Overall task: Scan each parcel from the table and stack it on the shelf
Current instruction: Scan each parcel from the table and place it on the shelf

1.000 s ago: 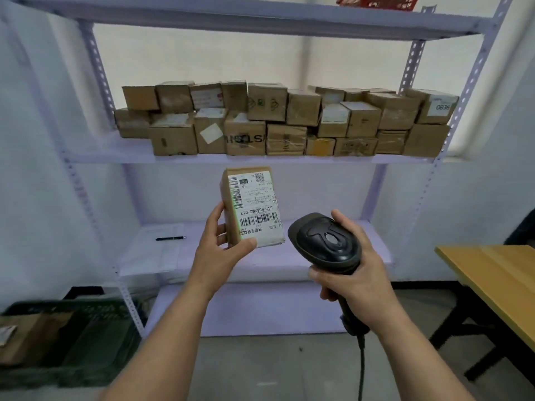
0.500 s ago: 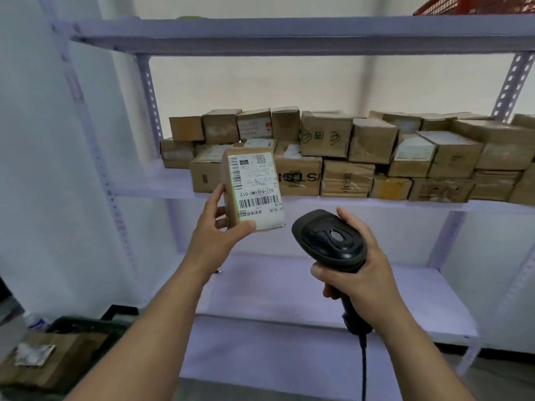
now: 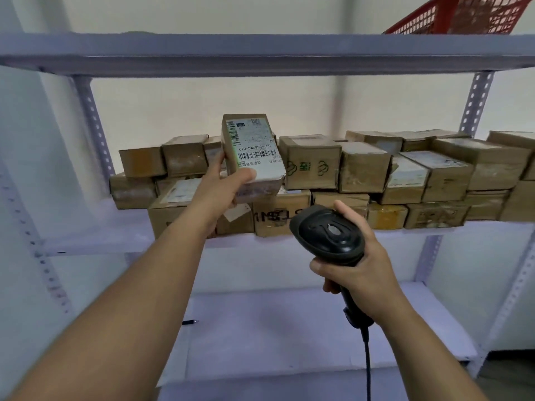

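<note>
My left hand (image 3: 223, 185) grips a small cardboard parcel (image 3: 252, 149) with a white barcode label facing me. It is raised in front of the stacked parcels (image 3: 362, 175) on the middle shelf (image 3: 95, 235), above the left part of the stack. My right hand (image 3: 359, 264) holds a black handheld scanner (image 3: 327, 233) by its handle, lower and to the right of the parcel, its cable hanging down. The stack is two layers of brown boxes running across the shelf.
A pale purple metal rack has a top shelf (image 3: 260, 50) overhead with a red plastic basket (image 3: 463, 15) on it. On the lower shelf (image 3: 289, 328) lies a black pen (image 3: 189, 322). Perforated uprights (image 3: 94, 125) flank the stack, and bare shelf lies left of the boxes.
My left hand has lifted the parcel up and forward, from below the shelf edge to in front of the stack. The view has moved closer to the rack. The scanner stays in my right hand.
</note>
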### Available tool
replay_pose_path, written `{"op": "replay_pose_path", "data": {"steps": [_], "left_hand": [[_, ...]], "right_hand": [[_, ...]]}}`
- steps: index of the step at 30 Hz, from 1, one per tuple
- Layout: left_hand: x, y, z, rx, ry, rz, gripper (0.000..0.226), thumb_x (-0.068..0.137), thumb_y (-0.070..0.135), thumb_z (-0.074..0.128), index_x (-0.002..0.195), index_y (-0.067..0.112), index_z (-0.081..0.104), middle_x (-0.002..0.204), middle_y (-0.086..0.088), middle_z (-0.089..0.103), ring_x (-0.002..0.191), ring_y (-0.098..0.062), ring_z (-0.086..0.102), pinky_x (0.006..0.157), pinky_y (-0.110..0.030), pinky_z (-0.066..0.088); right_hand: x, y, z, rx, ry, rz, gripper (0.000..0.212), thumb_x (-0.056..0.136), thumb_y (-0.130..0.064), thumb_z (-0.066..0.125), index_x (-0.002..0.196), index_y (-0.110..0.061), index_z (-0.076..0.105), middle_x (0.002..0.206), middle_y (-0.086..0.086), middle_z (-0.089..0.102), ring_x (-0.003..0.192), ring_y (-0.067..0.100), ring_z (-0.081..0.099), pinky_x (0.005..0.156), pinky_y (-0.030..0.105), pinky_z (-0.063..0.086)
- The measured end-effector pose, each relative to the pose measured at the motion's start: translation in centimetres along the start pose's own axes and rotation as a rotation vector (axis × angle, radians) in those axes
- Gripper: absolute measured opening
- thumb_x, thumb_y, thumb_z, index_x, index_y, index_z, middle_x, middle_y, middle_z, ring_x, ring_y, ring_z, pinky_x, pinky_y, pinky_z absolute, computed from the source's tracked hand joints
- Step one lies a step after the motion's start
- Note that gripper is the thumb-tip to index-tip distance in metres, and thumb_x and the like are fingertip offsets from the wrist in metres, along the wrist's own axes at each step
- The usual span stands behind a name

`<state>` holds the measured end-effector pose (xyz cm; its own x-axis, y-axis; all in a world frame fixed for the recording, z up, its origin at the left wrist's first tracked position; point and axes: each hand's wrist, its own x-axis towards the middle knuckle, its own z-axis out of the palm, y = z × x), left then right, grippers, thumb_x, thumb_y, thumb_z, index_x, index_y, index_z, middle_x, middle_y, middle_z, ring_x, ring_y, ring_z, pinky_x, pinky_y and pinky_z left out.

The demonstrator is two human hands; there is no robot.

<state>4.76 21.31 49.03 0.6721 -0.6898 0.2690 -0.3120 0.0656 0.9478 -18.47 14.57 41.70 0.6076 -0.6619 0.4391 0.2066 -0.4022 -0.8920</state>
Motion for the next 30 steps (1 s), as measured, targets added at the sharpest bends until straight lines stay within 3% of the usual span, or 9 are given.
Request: {"op": "replay_pose_path", "data": {"steps": [4, 7, 10, 14, 19, 27, 30], "left_hand": [[3.1, 0.5, 0.1, 0.057, -0.036, -0.069, 0.093, 0.070, 0.056, 0.063, 0.150, 0.038, 0.019, 0.140, 0.000, 0.050, 0.112, -0.024, 0.060, 0.092, -0.049, 0.052], [4.9, 0.9, 0.5, 0.185, -0.053, -0.077, 0.098, 0.071, 0.072, 0.054, 0.152, 0.035, 0.014, 0.151, -0.005, 0.040, 0.125, -0.030, 0.050, 0.097, -0.039, 0.045], [6.4, 0.7, 0.9, 0.351, -0.012, -0.027, 0.082, 0.090, 0.069, 0.040, 0.154, 0.030, 0.008, 0.157, -0.006, 0.028, 0.139, -0.033, 0.034, 0.104, -0.041, 0.038], [6.5, 0.4, 1.0, 0.424, -0.009, 0.144, 0.070, 0.093, 0.062, 0.040, 0.152, 0.033, 0.016, 0.155, -0.001, 0.034, 0.137, -0.027, 0.037, 0.104, -0.039, 0.034], [6.5, -0.8, 1.3, 0.468, -0.016, 0.235, 0.083, 0.084, 0.044, 0.069, 0.151, 0.035, 0.019, 0.149, 0.005, 0.040, 0.135, -0.019, 0.039, 0.104, -0.035, 0.034], [7.0, -1.7, 1.2, 0.443, -0.052, 0.310, 0.085, 0.085, 0.041, 0.069, 0.152, 0.031, 0.017, 0.147, 0.003, 0.041, 0.133, -0.020, 0.041, 0.100, -0.035, 0.037], [6.2, -1.9, 1.0, 0.473, 0.015, 0.336, 0.089, 0.085, 0.042, 0.069, 0.152, 0.029, 0.013, 0.152, 0.001, 0.033, 0.139, -0.020, 0.032, 0.103, -0.039, 0.034]], "right_hand": [[1.5, 0.1, 0.4, -0.024, 0.031, 0.008, 0.093, 0.069, 0.009, 0.079, 0.126, -0.056, 0.044, 0.118, -0.005, 0.060, 0.056, 0.021, 0.065, 0.052, 0.030, 0.054], [2.5, 0.2, 0.6, -0.045, 0.057, 0.007, 0.094, 0.069, 0.009, 0.079, 0.127, -0.055, 0.044, 0.118, -0.007, 0.059, 0.058, 0.019, 0.066, 0.052, 0.029, 0.054], [3.0, 0.6, 0.8, -0.063, 0.082, -0.004, 0.094, 0.069, 0.010, 0.080, 0.128, -0.054, 0.044, 0.119, -0.007, 0.058, 0.059, 0.019, 0.066, 0.053, 0.030, 0.055], [3.5, 0.9, 0.9, -0.078, 0.104, -0.009, 0.094, 0.069, 0.010, 0.079, 0.130, -0.052, 0.044, 0.120, -0.010, 0.057, 0.061, 0.017, 0.067, 0.053, 0.029, 0.055], [3.5, 1.1, 1.2, -0.082, 0.122, 0.002, 0.094, 0.070, 0.010, 0.079, 0.132, -0.052, 0.044, 0.122, -0.008, 0.056, 0.059, 0.018, 0.066, 0.053, 0.029, 0.055], [3.3, 1.3, 2.1, -0.103, 0.151, -0.003, 0.094, 0.069, 0.011, 0.078, 0.133, -0.049, 0.044, 0.121, -0.007, 0.056, 0.056, 0.022, 0.065, 0.052, 0.034, 0.056], [2.9, 1.4, 2.4, -0.123, 0.171, 0.003, 0.094, 0.070, 0.009, 0.079, 0.134, -0.049, 0.043, 0.120, -0.010, 0.057, 0.055, 0.023, 0.064, 0.053, 0.037, 0.057]]}}
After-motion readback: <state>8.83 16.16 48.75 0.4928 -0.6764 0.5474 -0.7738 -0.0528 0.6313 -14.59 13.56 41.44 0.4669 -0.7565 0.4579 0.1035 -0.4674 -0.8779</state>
